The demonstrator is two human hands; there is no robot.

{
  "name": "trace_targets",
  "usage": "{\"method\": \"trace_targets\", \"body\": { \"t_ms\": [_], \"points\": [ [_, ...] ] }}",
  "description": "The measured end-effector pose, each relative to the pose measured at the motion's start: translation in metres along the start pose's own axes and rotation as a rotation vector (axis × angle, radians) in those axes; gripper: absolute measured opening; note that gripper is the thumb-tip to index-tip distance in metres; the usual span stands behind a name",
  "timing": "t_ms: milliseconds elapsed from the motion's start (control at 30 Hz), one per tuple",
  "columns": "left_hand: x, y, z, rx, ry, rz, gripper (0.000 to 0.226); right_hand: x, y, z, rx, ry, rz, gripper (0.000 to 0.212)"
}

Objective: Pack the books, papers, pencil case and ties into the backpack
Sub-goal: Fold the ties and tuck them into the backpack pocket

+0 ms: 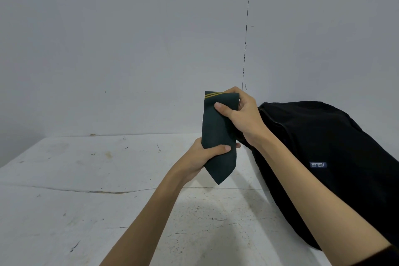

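Above the table (90, 179), beside the backpack (323, 147), my fingers are curled round a folded tie (218, 127). My right hand (239, 114) pinches its top fold, thumb in front by the yellow stripes; my left hand (204, 157) grips it lower down, the pointed tip hanging free below. I judge I'm folding the tie small before packing it. Next it needs carrying right to the bag's zip opening, which I can't see clearly. Both forearms reach forward and up, wrists close together.
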State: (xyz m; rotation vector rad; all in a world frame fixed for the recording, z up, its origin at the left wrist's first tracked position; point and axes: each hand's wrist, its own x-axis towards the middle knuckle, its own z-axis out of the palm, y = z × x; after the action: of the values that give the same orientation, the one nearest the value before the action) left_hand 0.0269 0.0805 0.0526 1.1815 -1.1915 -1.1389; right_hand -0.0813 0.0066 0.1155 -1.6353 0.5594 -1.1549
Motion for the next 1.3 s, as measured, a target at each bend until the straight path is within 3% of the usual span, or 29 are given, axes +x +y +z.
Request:
{"method": "trace_targets", "body": {
  "t_ms": [667, 800, 1033, 1200, 1300],
  "points": [
    [0.008, -0.016, -0.006, 0.025, 0.092, -0.036, 0.04, 0.004, 0.002, 0.004, -0.071, 0.041, -0.028, 0.017],
    [0.007, -0.016, -0.004, -0.01, 0.025, -0.016, 0.027, 0.004, 0.003, 0.002, -0.1, 0.047, -0.029, 0.017],
    [0.005, -0.019, 0.002, -0.136, -0.06, -0.073, 0.029, 0.005, 0.004, -0.001, -0.132, 0.042, -0.024, 0.02],
    [0.009, -0.005, -0.011, 0.095, -0.036, -0.077, 0.029, 0.002, 0.011, -0.003, -0.079, 0.081, -0.012, 0.019],
    [0.01, 0.013, -0.016, 0.068, -0.012, 0.009, 0.033, 0.002, 0.01, -0.005, -0.073, 0.074, -0.02, 0.019]
  ]
}}
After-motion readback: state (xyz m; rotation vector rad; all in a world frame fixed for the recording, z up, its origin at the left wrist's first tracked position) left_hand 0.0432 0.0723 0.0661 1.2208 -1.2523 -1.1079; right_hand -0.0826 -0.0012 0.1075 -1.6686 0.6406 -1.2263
